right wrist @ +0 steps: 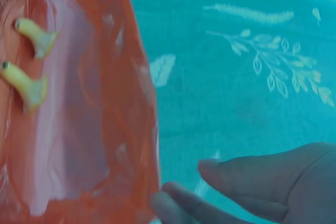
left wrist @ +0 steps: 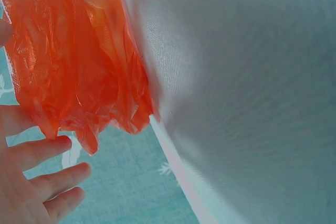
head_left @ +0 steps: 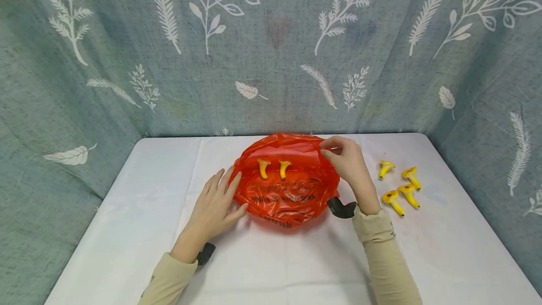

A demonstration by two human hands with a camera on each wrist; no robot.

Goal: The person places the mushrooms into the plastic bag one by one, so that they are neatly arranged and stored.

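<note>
A red plastic bag (head_left: 288, 204) with dark printing lies spread on the table, with two yellow mushroom-shaped pieces (head_left: 284, 169) side by side on its film. In the right wrist view these pieces (right wrist: 26, 85) show flared caps and dark stem ends. My left hand (head_left: 216, 206) has its fingers spread at the bag's left edge. Seen from the left wrist, its fingertips meet the crumpled film of the bag (left wrist: 79, 66). My right hand (head_left: 345, 156) is at the bag's upper right edge; in the right wrist view its thumb stands apart from the fingers, whose tips touch the rim.
Several more yellow mushroom-shaped pieces (head_left: 391, 199) lie in a group on the right side of the white table (head_left: 139, 211). Behind and on both sides hangs a grey-green curtain (head_left: 271, 93) with white leaf patterns.
</note>
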